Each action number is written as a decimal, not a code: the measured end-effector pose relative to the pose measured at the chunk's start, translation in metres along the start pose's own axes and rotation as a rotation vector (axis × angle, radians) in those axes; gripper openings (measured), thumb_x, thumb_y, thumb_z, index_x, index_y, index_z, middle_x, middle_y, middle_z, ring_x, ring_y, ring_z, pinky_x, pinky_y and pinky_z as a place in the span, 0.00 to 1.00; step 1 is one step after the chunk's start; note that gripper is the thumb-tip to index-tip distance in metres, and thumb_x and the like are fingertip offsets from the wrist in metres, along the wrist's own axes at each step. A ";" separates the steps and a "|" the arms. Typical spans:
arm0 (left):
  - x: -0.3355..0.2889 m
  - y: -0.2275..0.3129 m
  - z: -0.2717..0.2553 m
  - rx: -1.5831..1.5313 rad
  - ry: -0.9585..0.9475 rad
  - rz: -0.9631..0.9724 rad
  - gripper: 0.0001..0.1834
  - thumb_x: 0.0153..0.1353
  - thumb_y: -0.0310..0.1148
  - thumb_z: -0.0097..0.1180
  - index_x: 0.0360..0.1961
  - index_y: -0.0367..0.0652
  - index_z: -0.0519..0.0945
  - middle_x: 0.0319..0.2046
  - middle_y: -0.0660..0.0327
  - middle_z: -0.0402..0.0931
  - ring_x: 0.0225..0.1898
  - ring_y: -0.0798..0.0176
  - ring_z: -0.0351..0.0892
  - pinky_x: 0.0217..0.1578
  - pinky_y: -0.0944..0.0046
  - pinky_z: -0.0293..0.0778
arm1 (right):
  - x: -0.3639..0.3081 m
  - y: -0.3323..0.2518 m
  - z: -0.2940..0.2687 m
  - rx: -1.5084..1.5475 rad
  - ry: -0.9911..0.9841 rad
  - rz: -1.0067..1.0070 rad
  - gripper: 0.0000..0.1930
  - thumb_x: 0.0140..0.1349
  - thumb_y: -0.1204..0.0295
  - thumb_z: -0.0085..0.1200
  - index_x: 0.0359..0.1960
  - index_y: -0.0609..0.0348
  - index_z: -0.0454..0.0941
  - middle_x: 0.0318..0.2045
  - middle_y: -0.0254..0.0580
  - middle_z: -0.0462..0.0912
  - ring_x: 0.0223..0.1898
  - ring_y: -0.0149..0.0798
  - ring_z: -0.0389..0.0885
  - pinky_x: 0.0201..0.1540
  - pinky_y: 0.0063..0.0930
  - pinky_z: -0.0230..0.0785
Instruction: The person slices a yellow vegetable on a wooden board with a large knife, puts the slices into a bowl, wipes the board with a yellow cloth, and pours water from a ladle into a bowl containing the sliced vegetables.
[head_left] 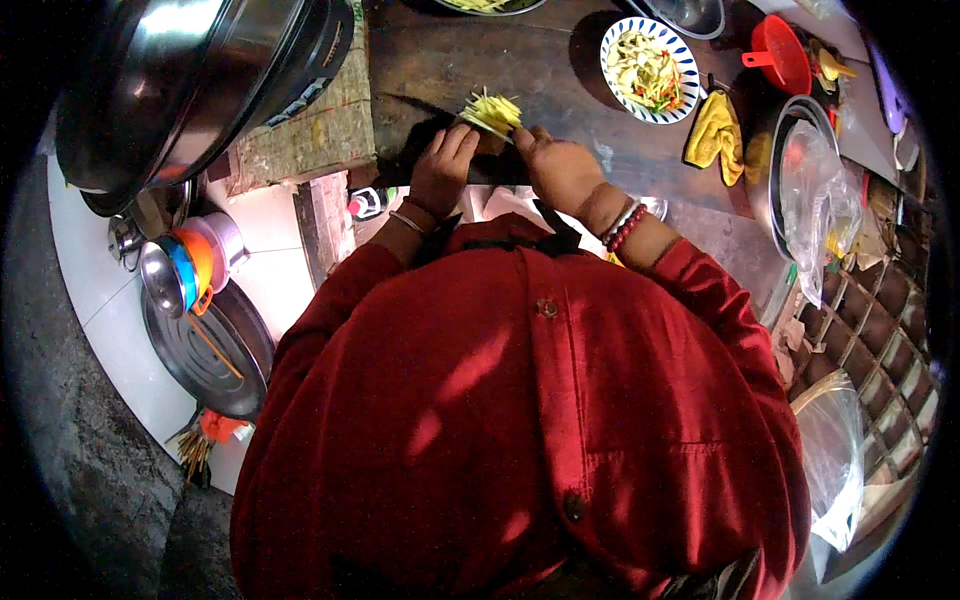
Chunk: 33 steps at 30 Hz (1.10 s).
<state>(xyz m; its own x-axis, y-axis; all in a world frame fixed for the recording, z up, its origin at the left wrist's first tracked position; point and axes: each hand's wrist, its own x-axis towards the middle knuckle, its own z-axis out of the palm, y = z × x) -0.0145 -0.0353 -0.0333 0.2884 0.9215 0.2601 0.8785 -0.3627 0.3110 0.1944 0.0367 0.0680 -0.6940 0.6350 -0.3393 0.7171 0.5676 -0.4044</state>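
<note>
At the near edge of the dark wooden table (460, 60) lies a small heap of pale yellow-green vegetable shreds (492, 108). A thin, light blade edge of a knife (487, 128) runs along the near side of the heap. My right hand (560, 165) is closed at the knife's right end; its handle is hidden in the grip. My left hand (445, 168) is at the left end of the blade, fingers bent and pressed together. What lies under those fingertips is hidden.
Further right stand a blue-patterned plate (607, 82) of sliced vegetables, a yellow cloth (718, 130), a red plastic scoop (785, 62) and a metal pot (765, 165) with a clear bag. A large dark pot (190, 80) rises at left, above stacked bowls (190, 265).
</note>
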 end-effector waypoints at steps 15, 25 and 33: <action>-0.002 0.003 -0.002 -0.074 0.026 -0.032 0.20 0.58 0.26 0.51 0.52 0.34 0.76 0.52 0.53 0.75 0.50 0.50 0.76 0.52 0.58 0.74 | -0.007 0.000 -0.006 0.003 0.046 -0.054 0.17 0.58 0.78 0.49 0.50 0.63 0.69 0.44 0.59 0.79 0.37 0.60 0.82 0.38 0.49 0.76; 0.007 0.007 -0.008 -0.101 0.046 -0.033 0.20 0.57 0.26 0.51 0.53 0.35 0.76 0.52 0.53 0.75 0.50 0.50 0.75 0.53 0.58 0.73 | 0.004 0.020 0.021 0.042 0.041 0.047 0.18 0.58 0.78 0.48 0.51 0.63 0.70 0.48 0.59 0.78 0.38 0.59 0.82 0.38 0.49 0.76; -0.003 0.003 -0.002 -0.057 0.023 -0.048 0.20 0.56 0.26 0.51 0.52 0.35 0.76 0.51 0.53 0.75 0.50 0.50 0.76 0.53 0.59 0.73 | -0.005 0.000 -0.006 0.015 -0.001 -0.027 0.19 0.56 0.78 0.48 0.52 0.62 0.68 0.45 0.59 0.79 0.37 0.60 0.82 0.38 0.49 0.76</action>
<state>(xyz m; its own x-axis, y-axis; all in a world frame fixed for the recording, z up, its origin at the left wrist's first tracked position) -0.0130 -0.0392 -0.0311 0.2374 0.9347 0.2646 0.8676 -0.3265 0.3751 0.1981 0.0365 0.0747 -0.7129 0.6194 -0.3289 0.6973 0.5765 -0.4258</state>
